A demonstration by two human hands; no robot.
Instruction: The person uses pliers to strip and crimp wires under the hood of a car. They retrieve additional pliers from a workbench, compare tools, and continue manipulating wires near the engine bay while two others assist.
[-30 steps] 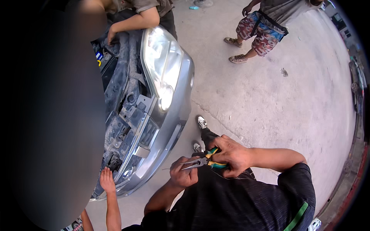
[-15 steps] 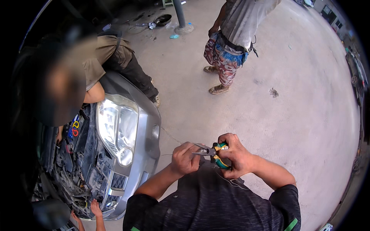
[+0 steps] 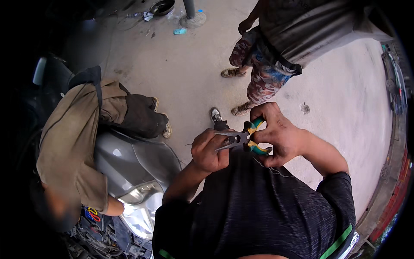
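Note:
My right hand (image 3: 282, 136) is closed round the green and yellow handles of a pair of long-nose pliers (image 3: 242, 138). The jaws stand apart and point left, their tips at the fingers of my left hand (image 3: 209, 151). That hand is closed, fingers curled in, with a bit of thin wire (image 3: 188, 144) sticking out at its left side. More thin wire hangs below my right hand, in front of my dark shirt. Whatever else lies inside my left fingers is hidden.
A silver car's headlight (image 3: 144, 205) and open engine bay (image 3: 97, 237) are at lower left, where a person in a brown shirt (image 3: 71, 142) leans over. Another person in patterned shorts (image 3: 267, 73) stands ahead. A round black pan (image 3: 162, 7) lies by a post (image 3: 189, 11).
The pliers' jaws have spread wider. The view has shifted: the car sits lower, a shoe now shows beyond my hands, and the standing person appears larger and nearer.

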